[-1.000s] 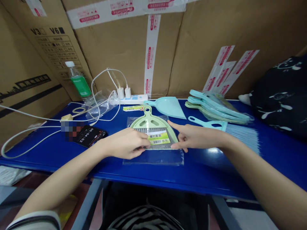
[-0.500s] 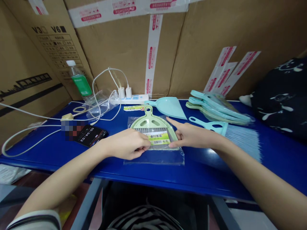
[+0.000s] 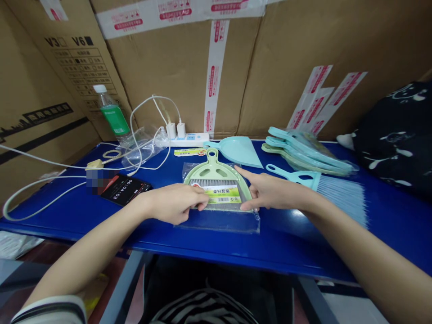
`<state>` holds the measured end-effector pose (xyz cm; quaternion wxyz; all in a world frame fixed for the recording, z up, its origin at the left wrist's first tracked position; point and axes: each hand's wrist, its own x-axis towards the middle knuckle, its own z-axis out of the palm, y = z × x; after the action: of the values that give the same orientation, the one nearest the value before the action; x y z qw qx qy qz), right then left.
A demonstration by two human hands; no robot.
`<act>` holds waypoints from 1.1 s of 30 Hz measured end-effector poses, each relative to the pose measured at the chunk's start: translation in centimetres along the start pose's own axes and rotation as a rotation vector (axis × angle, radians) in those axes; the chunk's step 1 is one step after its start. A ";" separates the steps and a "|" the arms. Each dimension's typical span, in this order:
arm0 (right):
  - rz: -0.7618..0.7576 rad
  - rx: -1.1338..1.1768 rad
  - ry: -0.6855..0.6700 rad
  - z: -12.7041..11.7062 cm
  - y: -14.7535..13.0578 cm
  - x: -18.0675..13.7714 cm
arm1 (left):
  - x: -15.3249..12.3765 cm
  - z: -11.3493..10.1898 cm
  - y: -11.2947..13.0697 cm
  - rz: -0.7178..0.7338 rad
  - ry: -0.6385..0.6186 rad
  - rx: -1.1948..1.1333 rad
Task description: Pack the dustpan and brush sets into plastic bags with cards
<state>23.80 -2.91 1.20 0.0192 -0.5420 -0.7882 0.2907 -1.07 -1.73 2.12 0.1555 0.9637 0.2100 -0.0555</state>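
A pale green dustpan (image 3: 216, 173) with a grey brush and a green-yellow label card lies inside a clear plastic bag (image 3: 219, 220) on the blue table (image 3: 280, 238). My left hand (image 3: 175, 203) pinches the bag's left side beside the label, fingers closed on it. My right hand (image 3: 270, 192) rests against the dustpan's right edge, forefinger stretched along the rim and thumb pressed on the bag.
A loose blue dustpan (image 3: 238, 150) lies behind the bag. A light blue brush (image 3: 329, 186) and a stack of bagged dustpan sets (image 3: 303, 155) lie right. A phone (image 3: 123, 189), cables, power strip (image 3: 187, 139) and bottle (image 3: 111, 114) are left. Cardboard boxes stand behind.
The green dustpan has slid a little farther up inside the bag, away from me. My left hand's fingers shifted slightly left along the label. The phone timer advanced.
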 end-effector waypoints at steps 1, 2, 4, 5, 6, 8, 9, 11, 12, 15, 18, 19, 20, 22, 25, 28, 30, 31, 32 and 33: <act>0.013 -0.006 -0.001 -0.1 0.0 -0.1 | 0.1 0.0 -0.1 0.000 0.013 0.000; 0.019 -0.010 -0.001 -0.1 -0.1 -0.1 | 0.2 0.1 -0.2 0.001 0.027 -0.001; 0.007 -0.017 0.007 -0.1 0.1 -0.2 | 0.3 0.2 -0.3 -0.004 0.059 -0.003; -0.007 -0.021 0.014 -0.1 0.1 -0.2 | 0.4 0.3 -0.4 -0.008 0.073 -0.003; -0.022 -0.025 0.021 -0.1 0.2 -0.2 | 0.4 0.3 -0.4 -0.013 0.085 -0.003; -0.026 -0.030 0.025 -0.2 0.3 -0.2 | 0.5 0.4 -0.5 -0.017 0.101 -0.004; -0.015 -0.031 0.020 -0.2 0.4 -0.2 | 0.5 0.4 -0.5 -0.017 0.102 -0.005; 0.020 -0.040 0.011 -0.3 0.4 -0.1 | 0.5 0.4 -0.5 -0.015 0.097 -0.004; 0.030 -0.045 0.009 -0.4 0.5 0.0 | 0.5 0.4 -0.5 -0.012 0.091 -0.001; -0.006 -0.045 0.007 -0.6 0.8 0.1 | 0.4 0.3 -0.5 -0.008 0.076 0.014; -0.057 -0.060 0.021 -0.6 1.2 0.2 | 0.4 0.3 -0.5 0.000 0.075 0.021; -0.058 -0.078 0.031 -0.5 1.2 0.2 | 0.4 0.3 -0.5 0.005 0.075 0.024; -0.051 -0.097 0.039 -0.4 1.3 0.2 | 0.4 0.2 -0.6 0.011 0.074 0.025; -0.017 -0.137 0.041 -0.3 1.3 0.1 | 0.4 0.2 -0.6 0.018 0.073 0.025; 0.007 -0.187 0.040 -0.1 1.4 0.1 | 0.3 0.2 -0.7 0.012 0.087 0.027; -0.051 -0.221 0.086 0.0 1.5 0.1 | 0.0 0.1 -0.7 -0.016 0.104 0.035; -0.098 -0.238 0.116 -0.1 1.5 0.1 | -0.1 -0.1 -0.7 -0.037 0.098 0.028; -0.117 -0.247 0.124 -0.2 1.4 0.1 | -0.2 -0.1 -0.6 -0.047 0.092 0.024; -0.133 -0.258 0.131 -0.2 1.3 0.0 | -0.2 -0.2 -0.6 -0.058 0.085 0.023; -0.145 -0.269 0.136 -0.3 1.1 0.0 | -0.3 -0.3 -0.5 -0.070 0.078 0.027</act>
<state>24.86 -2.51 0.93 0.0207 -0.5000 -0.8539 0.1429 -1.52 -1.32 2.28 0.1322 0.9592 0.2485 -0.0261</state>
